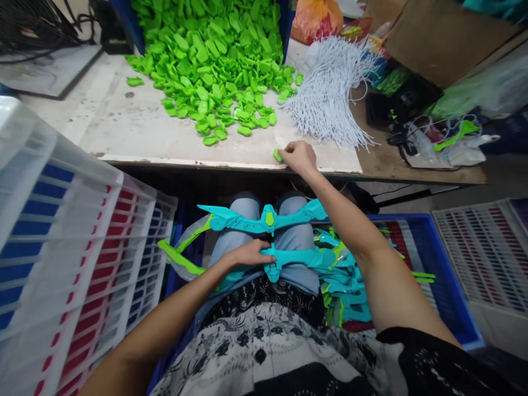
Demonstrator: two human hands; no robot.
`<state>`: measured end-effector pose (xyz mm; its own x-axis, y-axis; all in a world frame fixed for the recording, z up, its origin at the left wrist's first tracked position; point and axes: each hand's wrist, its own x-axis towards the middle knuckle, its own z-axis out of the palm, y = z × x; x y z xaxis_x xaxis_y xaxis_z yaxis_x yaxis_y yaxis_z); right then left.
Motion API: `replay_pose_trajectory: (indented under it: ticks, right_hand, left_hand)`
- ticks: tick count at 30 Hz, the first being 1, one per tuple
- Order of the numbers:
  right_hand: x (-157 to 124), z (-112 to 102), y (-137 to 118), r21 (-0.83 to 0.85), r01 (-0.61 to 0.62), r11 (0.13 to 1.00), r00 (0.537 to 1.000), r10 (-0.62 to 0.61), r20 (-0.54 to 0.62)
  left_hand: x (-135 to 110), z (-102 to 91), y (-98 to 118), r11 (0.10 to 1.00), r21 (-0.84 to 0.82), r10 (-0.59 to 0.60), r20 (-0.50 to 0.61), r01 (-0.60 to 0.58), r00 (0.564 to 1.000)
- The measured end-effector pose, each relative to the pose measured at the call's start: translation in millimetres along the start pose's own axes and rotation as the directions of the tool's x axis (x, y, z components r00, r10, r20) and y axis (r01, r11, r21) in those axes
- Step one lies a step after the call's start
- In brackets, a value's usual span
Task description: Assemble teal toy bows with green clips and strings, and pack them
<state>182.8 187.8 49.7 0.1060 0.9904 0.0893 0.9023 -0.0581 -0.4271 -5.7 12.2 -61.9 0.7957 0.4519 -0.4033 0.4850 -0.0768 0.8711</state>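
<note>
Two turquoise plastic pieces shaped like toy bows lie across my lap. The farther toy bow (pixel 247 224) has a small green piece fitted at its centre. Over the middle of the nearer toy bow (pixel 301 257) rests my left hand (pixel 249 253), fingers closed round its central part, the fingertips partly hidden. At the table's front edge, my right hand (pixel 300 158) pinches a small green plastic piece (pixel 278 155) between thumb and finger. Beyond it spreads a large heap of similar green pieces (pixel 214 66).
A bundle of white strings (pixel 330 93) lies on the table (pixel 103 132), right of the heap. A white plastic crate (pixel 94 220) stands at my left. Right of my legs, a blue crate (pixel 449 286) holds more turquoise and green parts. Cardboard (pixel 449 38) stands at the back right.
</note>
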Motion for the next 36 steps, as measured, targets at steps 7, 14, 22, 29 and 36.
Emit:
replay_pose_trajectory:
  ticks: [7, 14, 22, 29, 36]
  right_hand:
    - [3.1, -4.5, 30.2, 0.028, 0.537, 0.843, 0.844, -0.537, 0.007]
    - [-39.0, -7.1, 34.2, 0.141, 0.581, 0.802, 0.803, -0.593, 0.064]
    - [-249.6, 28.9, 64.6, 0.282, 0.678, 0.679, 0.681, -0.724, 0.105]
    - [-285.7, 60.4, 71.6, 0.256, 0.566, 0.783, 0.796, -0.600, 0.075]
    - [-284.2, 58.4, 62.1, 0.342, 0.323, 0.882, 0.900, -0.398, 0.176]
  left_hand:
    - [0.8, -2.4, 1.6, 0.999, -0.027, -0.021, -0.001, 0.021, 1.000]
    - [-1.4, -10.2, 1.4, 0.994, -0.100, -0.033, 0.074, 0.040, 0.997]
    - [1.9, -4.8, -0.7, 0.976, -0.177, -0.112, 0.095, 0.127, 0.989]
    - [2.9, -0.7, -7.3, 0.979, -0.189, -0.065, 0.076, 0.078, 0.995]
    - [0.7, 1.3, -2.8, 0.998, -0.035, -0.049, 0.042, 0.050, 0.998]
